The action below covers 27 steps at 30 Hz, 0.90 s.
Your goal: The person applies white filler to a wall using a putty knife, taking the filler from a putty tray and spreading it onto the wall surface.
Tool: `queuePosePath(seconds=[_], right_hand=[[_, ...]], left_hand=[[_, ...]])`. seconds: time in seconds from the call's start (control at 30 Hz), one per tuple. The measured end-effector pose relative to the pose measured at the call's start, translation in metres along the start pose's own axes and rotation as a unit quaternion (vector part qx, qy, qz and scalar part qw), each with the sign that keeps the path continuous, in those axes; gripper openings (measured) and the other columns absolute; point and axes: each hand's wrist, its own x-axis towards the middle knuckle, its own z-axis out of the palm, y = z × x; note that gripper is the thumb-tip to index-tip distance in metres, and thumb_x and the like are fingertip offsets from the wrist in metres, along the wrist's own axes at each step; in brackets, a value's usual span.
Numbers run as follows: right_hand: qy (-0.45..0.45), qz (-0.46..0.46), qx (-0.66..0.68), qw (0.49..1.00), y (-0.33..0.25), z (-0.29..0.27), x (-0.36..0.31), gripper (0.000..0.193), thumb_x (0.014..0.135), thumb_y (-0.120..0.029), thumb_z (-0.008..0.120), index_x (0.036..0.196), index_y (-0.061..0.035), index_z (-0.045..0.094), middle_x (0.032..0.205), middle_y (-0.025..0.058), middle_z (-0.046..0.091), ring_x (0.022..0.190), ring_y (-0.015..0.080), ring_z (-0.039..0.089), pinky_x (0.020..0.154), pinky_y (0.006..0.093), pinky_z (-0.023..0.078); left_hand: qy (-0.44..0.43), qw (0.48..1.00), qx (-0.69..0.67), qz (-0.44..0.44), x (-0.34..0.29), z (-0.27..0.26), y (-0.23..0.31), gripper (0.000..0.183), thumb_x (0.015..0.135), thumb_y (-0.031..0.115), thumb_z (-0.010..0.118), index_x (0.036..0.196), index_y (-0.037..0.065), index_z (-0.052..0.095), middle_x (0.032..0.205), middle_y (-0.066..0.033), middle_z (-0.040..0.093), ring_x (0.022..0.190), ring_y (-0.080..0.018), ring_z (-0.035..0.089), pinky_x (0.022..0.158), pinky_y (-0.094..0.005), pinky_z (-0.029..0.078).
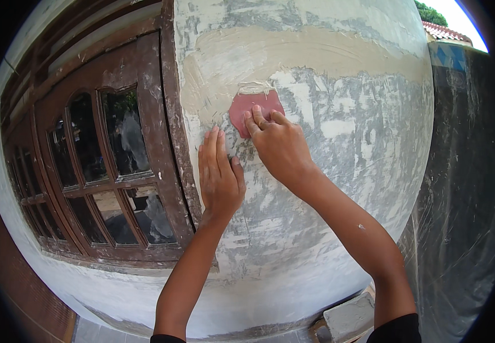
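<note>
My right hand [280, 140] presses a pink putty spreader [240, 110] against the wall, its fingers laid over the spreader's face. A ridge of wet beige filler [257, 87] sits along the spreader's top edge. Lower and to the left, my left hand [220, 177] rests flat on the wall with straight fingers, holding nothing, close to the brown window frame [180, 114]. Around both hands the wall [339, 160] is patchy grey and white. Across its upper part runs a broad smeared band of beige filler [316, 51].
On the left is a dark wooden window [98, 137] with small glass panes and pale splashes. A dark plastic sheet [459, 200] hangs at the right beyond the wall's edge. Near the floor at lower right lies a grey, plaster-covered block-like thing [348, 318].
</note>
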Motion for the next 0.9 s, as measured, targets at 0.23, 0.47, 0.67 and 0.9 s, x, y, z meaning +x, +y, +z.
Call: queuePosePath(seconds=[0.23, 0.47, 0.67, 0.9], right_hand=[[0.004, -0.077, 0.005, 0.997, 0.010, -0.003, -0.041, 0.042, 0.085, -0.011, 0.066, 0.125, 0.0009, 0.067, 0.130, 0.0161, 0.067, 0.106, 0.0274, 0.068, 0.074, 0.0340, 0.061], [0.021, -0.075, 0.136, 0.988, 0.021, -0.014, -0.095, 0.042, 0.085, -0.002, 0.065, 0.127, -0.0063, 0.066, 0.132, 0.0069, 0.066, 0.113, 0.0243, 0.066, 0.082, 0.0359, 0.059], [0.182, -0.037, 0.170, 0.968, 0.027, -0.011, -0.046, 0.018, 0.087, -0.009, 0.069, 0.105, -0.0062, 0.065, 0.097, 0.0053, 0.068, 0.087, 0.0224, 0.062, 0.077, 0.0365, 0.048], [0.181, 0.200, 0.368, 0.890, 0.079, -0.026, 0.036, 0.026, 0.086, -0.020, 0.076, 0.090, 0.0022, 0.063, 0.078, 0.0156, 0.066, 0.079, 0.0328, 0.057, 0.072, 0.0430, 0.047]], left_hand=[[0.008, 0.998, -0.057, -0.003, -0.002, -0.001, -0.004, 0.054, 0.099, 0.006, 0.049, 0.149, -0.008, 0.036, 0.153, -0.0233, 0.040, 0.144, -0.0401, 0.037, 0.117, -0.0539, 0.032], [-0.012, 1.000, -0.001, 0.002, -0.004, -0.002, -0.001, 0.053, 0.099, 0.007, 0.049, 0.148, -0.008, 0.038, 0.154, -0.0219, 0.040, 0.145, -0.0388, 0.038, 0.118, -0.0525, 0.032], [-0.012, 0.998, 0.053, 0.021, -0.004, 0.004, 0.001, 0.054, 0.100, 0.009, 0.051, 0.149, -0.006, 0.038, 0.155, -0.0204, 0.040, 0.146, -0.0361, 0.037, 0.119, -0.0502, 0.031], [-0.024, 0.996, 0.083, 0.015, -0.006, 0.002, 0.000, 0.054, 0.099, 0.011, 0.052, 0.149, -0.007, 0.040, 0.156, -0.0186, 0.040, 0.146, -0.0338, 0.038, 0.120, -0.0481, 0.032]])
